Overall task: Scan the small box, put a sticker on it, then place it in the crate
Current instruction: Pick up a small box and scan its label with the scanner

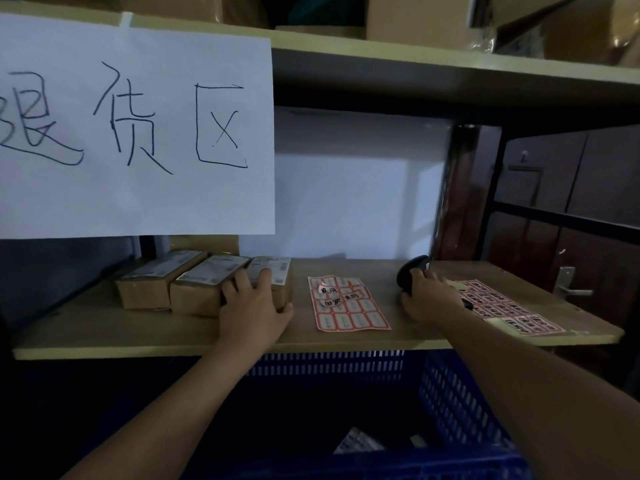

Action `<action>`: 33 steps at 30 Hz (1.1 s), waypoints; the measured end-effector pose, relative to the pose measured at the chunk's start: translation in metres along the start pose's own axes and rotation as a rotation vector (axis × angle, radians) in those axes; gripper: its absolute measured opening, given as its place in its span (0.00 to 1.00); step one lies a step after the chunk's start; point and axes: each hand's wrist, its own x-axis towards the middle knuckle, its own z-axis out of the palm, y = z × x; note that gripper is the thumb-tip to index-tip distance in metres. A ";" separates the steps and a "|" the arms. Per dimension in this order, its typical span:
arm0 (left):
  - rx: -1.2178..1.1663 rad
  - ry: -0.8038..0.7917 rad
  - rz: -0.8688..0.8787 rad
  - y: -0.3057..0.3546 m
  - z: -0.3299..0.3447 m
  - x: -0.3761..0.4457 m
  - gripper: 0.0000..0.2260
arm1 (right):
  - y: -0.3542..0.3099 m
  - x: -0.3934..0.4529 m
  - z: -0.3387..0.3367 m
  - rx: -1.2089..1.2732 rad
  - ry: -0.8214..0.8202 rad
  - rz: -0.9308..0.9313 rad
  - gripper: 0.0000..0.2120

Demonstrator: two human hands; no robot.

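1. Three small cardboard boxes sit in a row at the left of the shelf, each with a printed label on top. The left hand lies over the rightmost box, its grip spread wide across the top and front edge, fingers resting on the label, not yet closed round it.
2. The box looks stiff and probably light. The taped label may be slick, so hold it by the plain cardboard sides.
3. A red sticker sheet lies flat mid-shelf; its stickers look thin and limp, best peeled from a corner.
4. The right hand is wrapped around a dark scanner.
5. The blue crate stands below the shelf.
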 end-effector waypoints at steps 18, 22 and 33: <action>-0.054 0.486 0.535 0.034 0.013 -0.004 0.27 | 0.034 0.028 0.009 0.128 0.055 0.101 0.26; -0.069 0.551 0.588 0.038 0.015 0.000 0.27 | 0.032 0.031 0.002 0.348 0.069 0.114 0.20; -0.029 0.624 0.482 0.040 0.009 0.031 0.28 | -0.037 -0.019 -0.063 1.389 0.066 -0.083 0.10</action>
